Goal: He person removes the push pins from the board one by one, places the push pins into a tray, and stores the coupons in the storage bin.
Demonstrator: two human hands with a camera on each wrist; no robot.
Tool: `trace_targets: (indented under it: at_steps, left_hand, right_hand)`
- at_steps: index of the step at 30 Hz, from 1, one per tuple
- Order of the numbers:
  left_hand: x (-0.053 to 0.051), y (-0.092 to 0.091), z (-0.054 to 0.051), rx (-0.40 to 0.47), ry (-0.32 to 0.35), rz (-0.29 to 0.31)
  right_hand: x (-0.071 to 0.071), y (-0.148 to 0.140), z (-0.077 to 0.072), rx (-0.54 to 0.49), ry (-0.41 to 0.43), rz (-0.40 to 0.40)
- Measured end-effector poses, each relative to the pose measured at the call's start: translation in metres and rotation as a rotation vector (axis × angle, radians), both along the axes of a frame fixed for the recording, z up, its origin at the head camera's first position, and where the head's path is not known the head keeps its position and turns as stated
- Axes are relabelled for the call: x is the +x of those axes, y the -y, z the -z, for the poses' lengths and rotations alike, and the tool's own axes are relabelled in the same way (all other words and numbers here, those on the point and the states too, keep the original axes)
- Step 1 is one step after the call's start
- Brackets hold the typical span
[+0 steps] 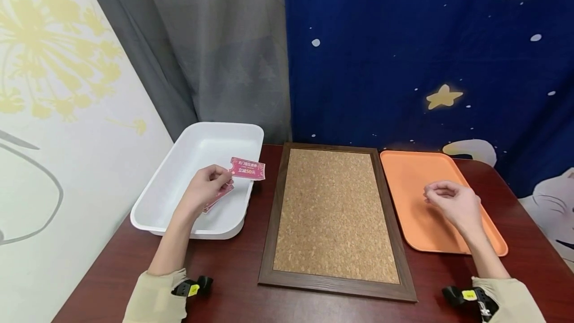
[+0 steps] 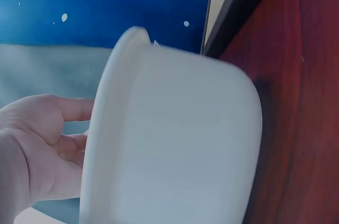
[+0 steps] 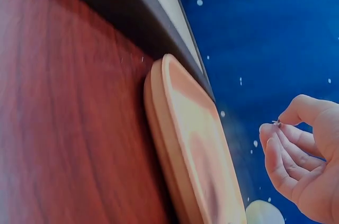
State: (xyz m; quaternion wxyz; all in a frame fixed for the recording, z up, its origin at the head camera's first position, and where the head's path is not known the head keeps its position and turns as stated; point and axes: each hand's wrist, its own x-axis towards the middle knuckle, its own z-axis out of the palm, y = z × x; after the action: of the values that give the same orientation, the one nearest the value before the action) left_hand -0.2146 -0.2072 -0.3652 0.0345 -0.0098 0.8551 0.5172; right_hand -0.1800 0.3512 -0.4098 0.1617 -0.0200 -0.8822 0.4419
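Observation:
In the head view my left hand (image 1: 207, 186) pinches a pink-red paper coupon (image 1: 248, 169) by its left end, above the right side of a white plastic tub (image 1: 148, 228). Another such coupon (image 1: 218, 198) shows below that hand, inside the tub. The tub's wall hides the coupons in the left wrist view, where part of the hand (image 2: 45, 144) shows beyond the rim. Over an orange tray (image 1: 412, 198), my right hand (image 1: 455, 206) holds thumb and index finger together. A tiny metal pin (image 3: 277, 123) is pinched between those fingertips in the right wrist view.
Between the tub and the tray lies a cork board (image 1: 336, 213) in a dark brown frame, flat on the reddish-brown table (image 1: 224, 283). Grey (image 1: 237, 39) and blue star-patterned (image 1: 381, 54) curtains hang behind. A patterned white wall (image 1: 58, 163) borders the left.

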Motion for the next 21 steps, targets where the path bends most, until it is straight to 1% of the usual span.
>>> trace_targets:
  at_steps: [4,8,15,21]
  left_hand:
    - [0.001,0.011,0.004,-0.041,0.015,-0.030]
    - [0.001,0.022,0.008,-0.058,0.045,-0.060]
    - [0.000,0.037,0.015,-0.076,0.061,-0.070]
    - [0.001,0.048,0.023,-0.077,0.078,-0.076]
  right_hand:
    - [0.005,-0.012,0.002,0.121,0.014,0.050]
    - [0.010,-0.022,0.007,0.186,0.044,0.054]
    - [0.018,-0.033,0.013,0.216,0.080,0.045]
    - [0.019,-0.037,0.017,0.256,0.090,0.055]
